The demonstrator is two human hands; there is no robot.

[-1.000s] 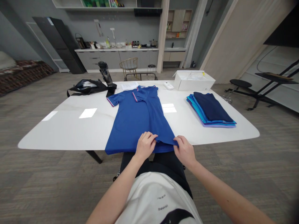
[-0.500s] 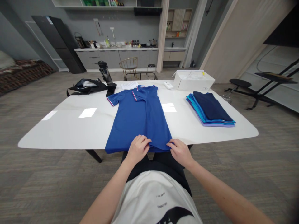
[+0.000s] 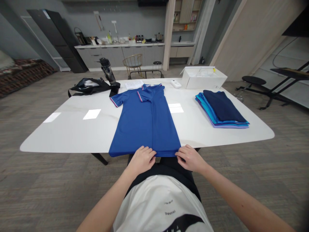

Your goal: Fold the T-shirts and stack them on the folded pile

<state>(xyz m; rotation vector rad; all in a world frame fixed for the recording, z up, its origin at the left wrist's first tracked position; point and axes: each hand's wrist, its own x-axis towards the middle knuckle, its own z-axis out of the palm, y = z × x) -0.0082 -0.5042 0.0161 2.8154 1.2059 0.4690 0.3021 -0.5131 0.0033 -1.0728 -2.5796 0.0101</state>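
A blue polo shirt (image 3: 137,122) lies on the white table (image 3: 70,135), its collar at the far side and its hem at the near edge. Its right side is folded inward, so one sleeve rests across the body. The sleeve cuffs carry white and red stripes. My left hand (image 3: 144,158) pinches the hem near the middle, by the edge of the folded panel. At the hem's right corner, my right hand (image 3: 190,158) grips the fabric between thumb and fingers. The hem between both hands runs nearly straight.
A stack of folded clothes (image 3: 223,109), navy on top, lies to the right. Behind it stands a white box (image 3: 204,79), beside a white remote-like device (image 3: 176,84). Further left are a paper sheet (image 3: 134,84), a black bottle (image 3: 107,71) and a black bag (image 3: 89,87).
The hem between my hands is pulled straighter, and the folded panel lies flatter. My right hand has shifted slightly right with the corner. The camera view has tilted down a little.
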